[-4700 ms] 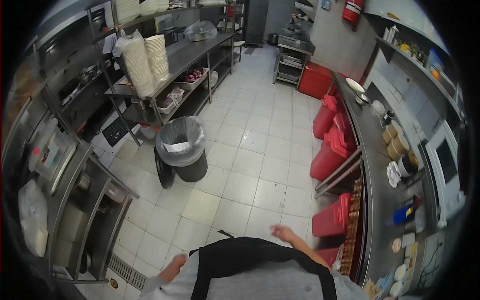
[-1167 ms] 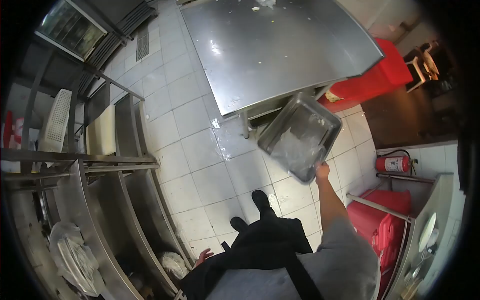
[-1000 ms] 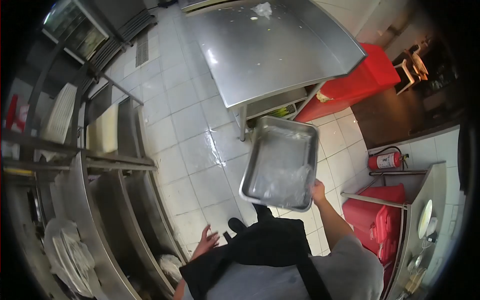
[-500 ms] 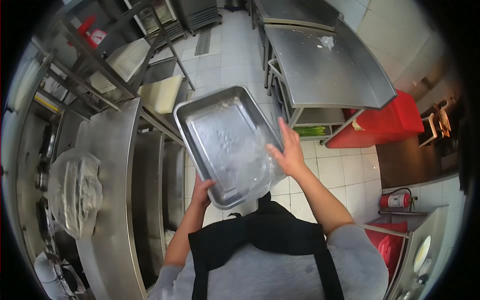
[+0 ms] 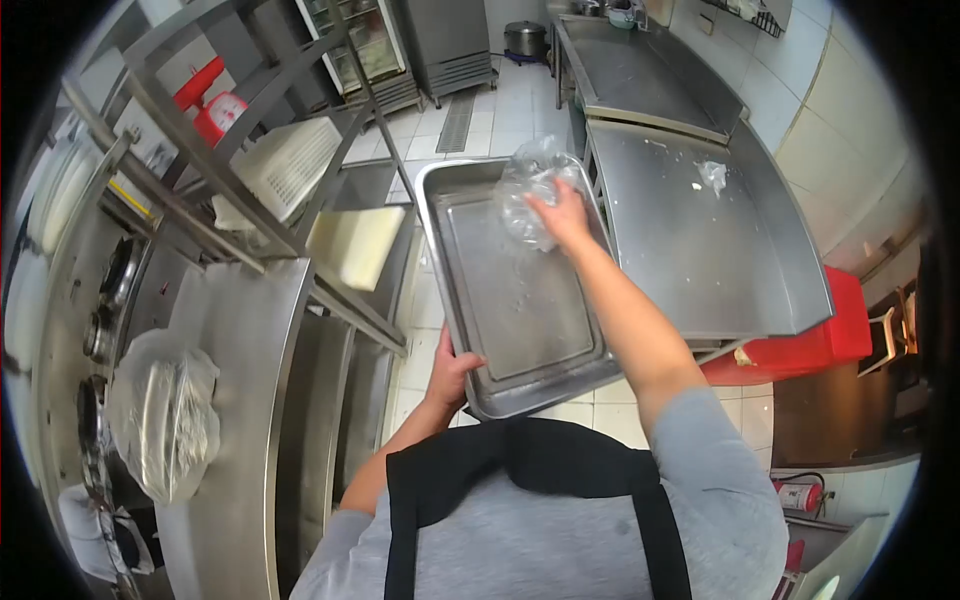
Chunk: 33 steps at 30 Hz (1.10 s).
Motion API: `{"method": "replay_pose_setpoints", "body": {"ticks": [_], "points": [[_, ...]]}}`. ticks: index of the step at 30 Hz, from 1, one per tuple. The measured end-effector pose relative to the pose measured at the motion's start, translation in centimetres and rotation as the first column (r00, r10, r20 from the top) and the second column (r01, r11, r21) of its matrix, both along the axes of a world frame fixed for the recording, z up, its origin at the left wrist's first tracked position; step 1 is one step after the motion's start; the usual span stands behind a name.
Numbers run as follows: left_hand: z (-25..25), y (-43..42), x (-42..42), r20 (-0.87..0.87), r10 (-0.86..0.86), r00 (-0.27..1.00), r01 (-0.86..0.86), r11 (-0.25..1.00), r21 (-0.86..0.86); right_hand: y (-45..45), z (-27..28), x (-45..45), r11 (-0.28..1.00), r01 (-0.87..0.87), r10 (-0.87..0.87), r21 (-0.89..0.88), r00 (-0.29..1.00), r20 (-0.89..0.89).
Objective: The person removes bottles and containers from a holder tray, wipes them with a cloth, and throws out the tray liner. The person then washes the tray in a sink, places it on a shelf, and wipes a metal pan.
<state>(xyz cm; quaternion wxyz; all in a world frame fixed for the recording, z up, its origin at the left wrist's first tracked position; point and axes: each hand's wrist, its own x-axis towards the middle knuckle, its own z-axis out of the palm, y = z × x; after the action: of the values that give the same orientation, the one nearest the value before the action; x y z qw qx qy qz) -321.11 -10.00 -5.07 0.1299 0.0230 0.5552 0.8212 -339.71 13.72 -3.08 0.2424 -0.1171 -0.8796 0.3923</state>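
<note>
A deep rectangular metal baking pan is held in front of my body, tilted, with droplets or smears on its bottom. My left hand grips its near left rim, thumb over the edge. Bunched clear plastic, which looks like a bag or film, is under my right hand at the pan's far right corner. The right fingers are curled into the plastic, and part of them is hidden by it.
A steel table with a plastic scrap stands at right. At left are a steel counter with a plastic-wrapped item, and a rack holding a white crate, a pale board and a red scale.
The plastic has moved from the pan's near right part to its far right corner, bunched by my right hand, which was open beside the pan. The pan has shifted right in view.
</note>
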Motion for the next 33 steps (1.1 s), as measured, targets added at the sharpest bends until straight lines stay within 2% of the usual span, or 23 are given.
{"method": "replay_pose_setpoints", "body": {"ticks": [2,3,5,7,9,11,12,13,16,18,19,20,21,22,23,25,26,28,29,30,31,32,33], "points": [[-0.4,1.5,-2.7,-0.107,-0.043,0.993,0.033,0.994,-0.1,-3.6,1.9,-2.8,0.972,0.202,-0.213,0.124,0.973,0.084],[0.6,2.3,-3.9,-0.102,-0.047,0.994,0.037,0.994,-0.107,-4.8,2.5,-4.2,0.936,0.295,-0.321,0.193,0.94,0.12],[2.1,2.4,-6.8,-0.05,-0.06,0.997,0.054,0.991,-0.123,-4.5,-1.3,-9.3,0.958,0.199,-0.165,0.206,0.971,-0.172],[1.7,2.1,-10.5,-0.029,-0.062,0.998,0.058,0.993,-0.104,-4.8,-6.4,-15.8,1.0,-0.002,0.01,0.027,0.958,-0.285],[1.2,2.2,-14.0,0.016,-0.053,0.998,0.055,0.99,-0.127,-5.3,-5.1,-15.8,0.963,-0.199,0.241,0.182,0.938,-0.247],[0.7,2.6,-18.1,0.057,-0.059,0.997,0.065,0.992,-0.109,-6.4,-6.0,-17.8,0.934,-0.334,0.354,0.126,0.913,-0.204],[1.7,3.5,-20.0,0.089,-0.052,0.995,0.06,0.995,-0.086,-6.3,-5.5,-19.0,0.896,-0.428,0.434,0.113,0.901,-0.024],[1.3,4.1,-22.4,0.113,-0.057,0.992,0.061,0.998,-0.03,-6.2,-5.6,-20.6,0.87,-0.473,0.473,-0.137,0.88,-0.032],[0.6,5.3,-29.1,0.148,-0.07,0.987,0.06,0.996,0.071,-0.7,-4.0,-25.3,0.77,-0.293,0.303,-0.566,0.95,-0.079],[-0.7,5.3,-33.7,0.191,-0.058,0.98,0.043,0.996,0.08,7.5,-1.9,-26.9,0.756,-0.169,0.092,-0.632,0.984,-0.153],[-0.6,5.5,-35.7,0.187,-0.04,0.981,0.026,0.997,0.077,13.1,-1.3,-27.1,0.805,-0.129,0.033,-0.579,0.984,-0.173],[-1.1,5.4,-38.0,0.162,-0.042,0.986,0.031,0.997,0.07,18.2,-0.9,-26.7,0.88,-0.024,-0.125,-0.475,0.952,-0.28],[-1.2,5.4,-40.2,0.16,-0.022,0.987,0.012,0.998,0.062,23.5,0.4,-25.3,0.884,0.144,-0.252,-0.445,0.948,-0.194],[-1.5,5.3,-42.7,0.155,0.001,0.988,-0.009,0.998,0.054,29.7,-0.8,-24.6,0.933,0.331,-0.357,-0.139,0.896,-0.264],[-2.0,4.9,-45.5,0.16,0.017,0.987,-0.02,1.0,0.013,35.8,-2.0,-23.8,0.811,0.567,-0.492,0.143,0.795,-0.355],[-2.4,4.3,-49.9,0.154,0.058,0.986,-0.052,0.998,-0.042,47.0,-5.4,-21.2,0.628,0.733,-0.651,0.262,0.679,-0.339],[-2.1,4.6,-51.9,0.136,0.077,0.988,-0.071,0.996,-0.049,51.2,-7.2,-19.9,0.533,0.737,-0.744,0.417,0.642,-0.184],[-2.9,4.3,-55.4,0.139,0.143,0.98,-0.133,0.988,-0.078,56.5,-10.5,-18.6,0.576,0.673,-0.786,0.465,0.612,0.087],[-1.7,5.6,-56.4,0.109,0.158,0.981,-0.151,0.986,-0.068,58.8,-13.2,-19.0,0.605,0.603,-0.786,0.519,0.557,0.269],[-1.6,5.9,-57.3,0.149,0.202,0.968,-0.182,0.974,-0.133,61.2,-16.6,-19.2,0.676,0.442,-0.705,0.59,0.621,0.343],[-1.7,6.1,-58.4,0.173,0.197,0.965,-0.181,0.978,-0.102,60.2,-18.2,-20.3,0.692,0.489,-0.697,0.53,0.644,0.316],[-1.4,6.8,-58.9,0.214,0.263,0.941,-0.238,0.962,-0.137,55.1,-14.9,-22.4,0.668,0.448,-0.735,0.594,0.523,0.432],[-2.6,6.7,-60.2,0.194,0.28,0.94,-0.255,0.956,-0.144,60.9,-23.6,-22.5,0.501,0.282,-0.763,0.818,0.591,0.263]]}}
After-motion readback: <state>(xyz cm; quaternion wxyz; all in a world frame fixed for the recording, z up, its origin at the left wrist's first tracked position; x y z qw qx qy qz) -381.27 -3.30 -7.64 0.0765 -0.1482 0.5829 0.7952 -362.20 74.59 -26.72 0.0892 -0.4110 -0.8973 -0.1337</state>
